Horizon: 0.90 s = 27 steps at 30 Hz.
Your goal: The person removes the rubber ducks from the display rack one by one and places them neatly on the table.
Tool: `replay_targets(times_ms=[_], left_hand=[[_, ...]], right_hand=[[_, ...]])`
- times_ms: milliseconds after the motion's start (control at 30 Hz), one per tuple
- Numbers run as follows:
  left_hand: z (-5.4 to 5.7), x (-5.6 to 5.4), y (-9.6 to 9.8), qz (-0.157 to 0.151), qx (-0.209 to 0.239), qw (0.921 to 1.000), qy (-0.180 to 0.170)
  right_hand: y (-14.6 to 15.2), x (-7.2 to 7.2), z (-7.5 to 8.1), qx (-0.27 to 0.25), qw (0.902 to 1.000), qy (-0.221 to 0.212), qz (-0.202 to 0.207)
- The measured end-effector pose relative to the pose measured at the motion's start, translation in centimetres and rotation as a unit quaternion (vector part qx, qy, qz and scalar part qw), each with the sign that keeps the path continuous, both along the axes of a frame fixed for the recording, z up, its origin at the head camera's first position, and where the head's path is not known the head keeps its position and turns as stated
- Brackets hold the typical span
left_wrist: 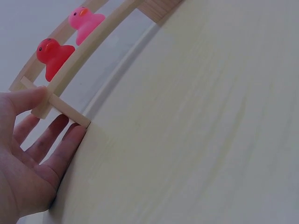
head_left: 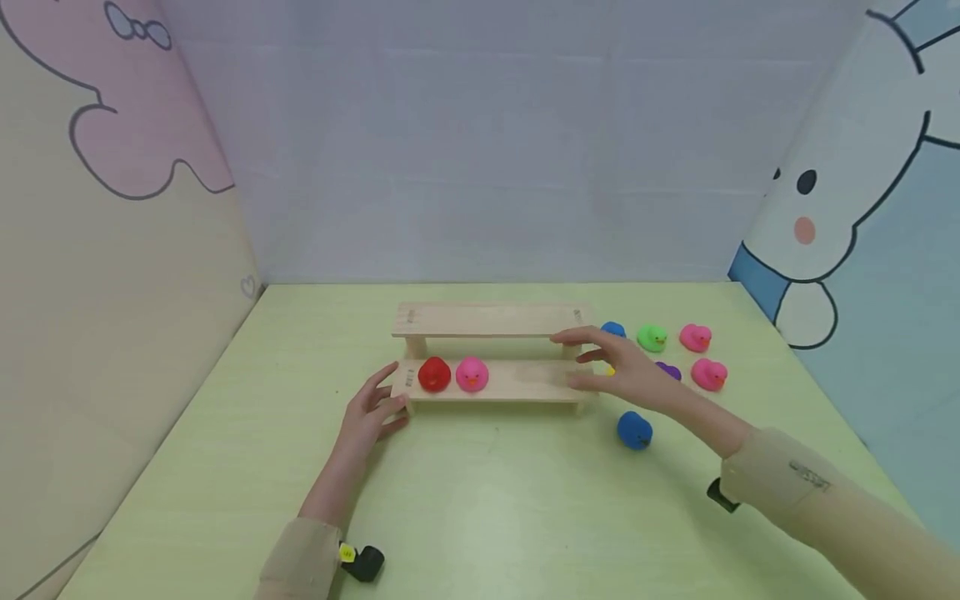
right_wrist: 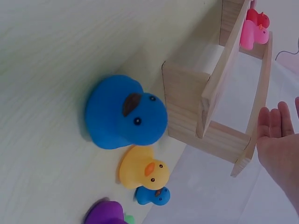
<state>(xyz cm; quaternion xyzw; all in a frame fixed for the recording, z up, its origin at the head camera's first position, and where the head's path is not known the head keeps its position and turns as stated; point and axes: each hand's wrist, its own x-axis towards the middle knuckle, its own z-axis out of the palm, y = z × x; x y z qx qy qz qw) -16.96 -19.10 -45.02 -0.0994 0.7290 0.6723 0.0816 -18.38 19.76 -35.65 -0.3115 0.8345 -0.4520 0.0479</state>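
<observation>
A two-tier wooden rack [head_left: 517, 385] stands on the table. On its lower board sit a red rubber duck [head_left: 434, 375] and a pink rubber duck [head_left: 472, 375]. My left hand [head_left: 371, 408] touches the rack's left end, thumb at the lower board and fingers against the leg [left_wrist: 70, 111]. At the other end, my right hand [head_left: 626, 371] reaches over with fingers extended and nothing held. In the right wrist view it shows partly, its fingers [right_wrist: 275, 122] close to the upper board [right_wrist: 261, 107]. Whether they touch the wood I cannot tell.
A blue duck [head_left: 634, 431] stands at the rack's front right. Behind the right hand are a green duck [head_left: 652, 337], two pink ducks, a purple duck [right_wrist: 106, 213], a yellow duck [right_wrist: 142, 170] and another blue duck [head_left: 613, 329]. Walls border the table's back and sides.
</observation>
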Motion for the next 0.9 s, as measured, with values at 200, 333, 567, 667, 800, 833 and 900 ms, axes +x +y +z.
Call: replay_targets(times_ms=[200, 333, 567, 667, 800, 833, 900], left_hand=[[0.1, 0.1, 0.1, 0.001, 0.001, 1.0, 0.001], [0.2, 0.2, 0.1, 0.002, -0.003, 1.0, -0.001], [0.2, 0.0, 0.1, 0.004, -0.007, 1.0, -0.003], [0.2, 0.0, 0.1, 0.007, -0.008, 0.9999, -0.003], [0.2, 0.0, 0.0, 0.002, -0.004, 1.0, -0.001], [0.2, 0.0, 0.0, 0.001, -0.004, 1.0, -0.002], [0.2, -0.1, 0.1, 0.001, -0.006, 1.0, -0.002]], right_hand=[[-1.8, -0.9, -0.6, -0.013, 0.9998, -0.014, -0.003], [-2.9, -1.5, -1.3, -0.017, 0.9997, -0.019, -0.004], [-4.9, -2.2, -2.2, -0.03, 0.9989, -0.036, -0.009], [-5.7, -2.3, -2.6, -0.037, 0.9982, -0.045, -0.015], [-6.7, -2.2, -3.0, -0.037, 0.9977, -0.053, -0.019], [-6.9, -2.2, -3.1, -0.036, 0.9977, -0.055, -0.019], [-7.4, -2.0, -3.1, -0.033, 0.9975, -0.059, -0.021]])
